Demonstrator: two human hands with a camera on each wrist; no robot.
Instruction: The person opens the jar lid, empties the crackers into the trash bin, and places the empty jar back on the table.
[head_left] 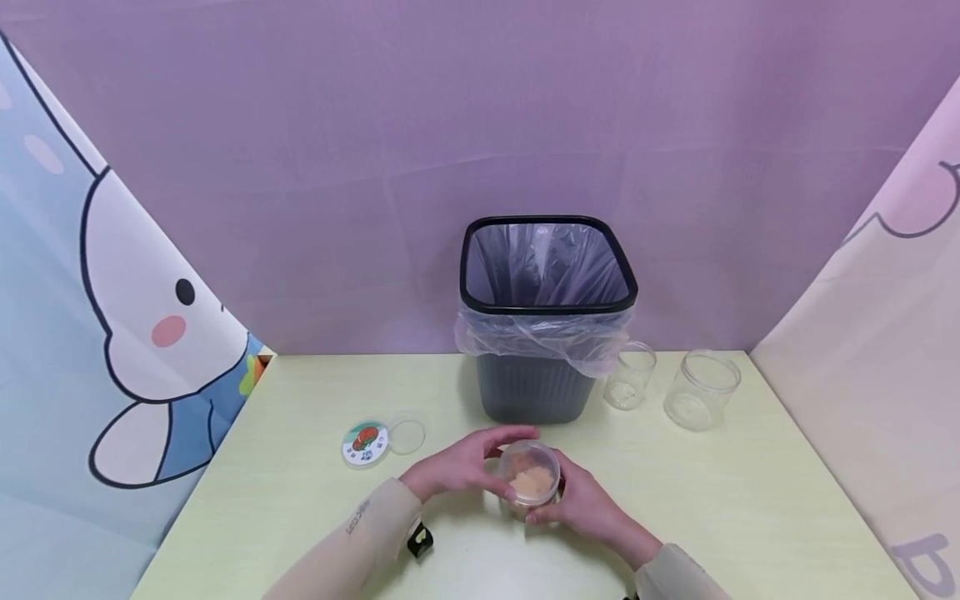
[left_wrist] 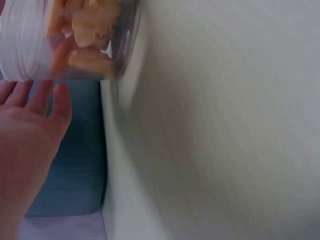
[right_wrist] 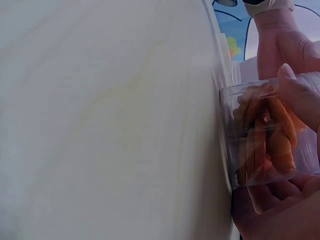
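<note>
Both hands are on a clear plastic jar (head_left: 529, 473) with a translucent top, in front of the bin. Tan and orange biscuit-like pieces (right_wrist: 267, 137) fill it, partly hidden by fingers. My left hand (head_left: 467, 463) spans its upper rim, thumb on the near side and fingers round the far side; some fingertips (left_wrist: 61, 95) show against the wall in the left wrist view. Lower down, my right hand (head_left: 588, 503) grips the jar's body, its thumb in front. The jar stands upright, its base close to the table in the right wrist view.
A grey bin (head_left: 532, 387) with a black rim and plastic liner stands behind the hands. Two clear containers, a narrow one (head_left: 628, 379) and a wider one (head_left: 701, 392), are right of it. On the left lie a printed round lid (head_left: 365, 442) and a clear ring-like disc (head_left: 406, 435).
</note>
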